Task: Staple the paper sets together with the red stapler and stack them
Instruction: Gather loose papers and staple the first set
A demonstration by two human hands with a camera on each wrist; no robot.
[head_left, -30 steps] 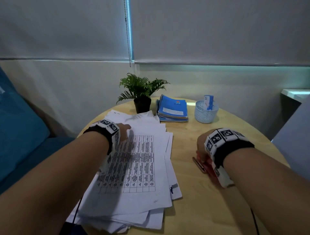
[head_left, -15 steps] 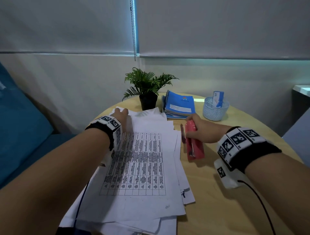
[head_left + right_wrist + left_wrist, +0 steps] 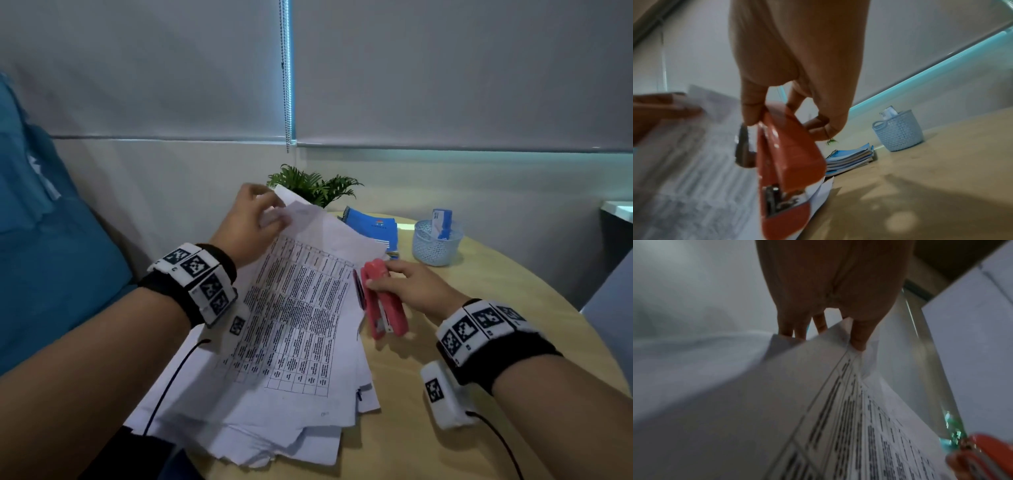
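Round tabletop (image 3: 445, 428): left hand (image 3: 246, 222) now pinches the sheets' (image 3: 301, 308) far corner and lifts it; right fingers (image 3: 383, 282) grip the stapler (image 3: 383, 301), brought just beside the sheets, so stapling looks imminent.

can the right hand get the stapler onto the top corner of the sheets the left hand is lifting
Probably yes. The right hand grips the red stapler beside the sheets, and the left hand holds their far corner raised off the pile. Nothing lies between them.

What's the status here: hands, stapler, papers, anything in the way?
Left hand pinches top paper set, far corner raised. Right hand grips red stapler beside the sheets, nothing stapled yet. Nothing between stapler and paper.
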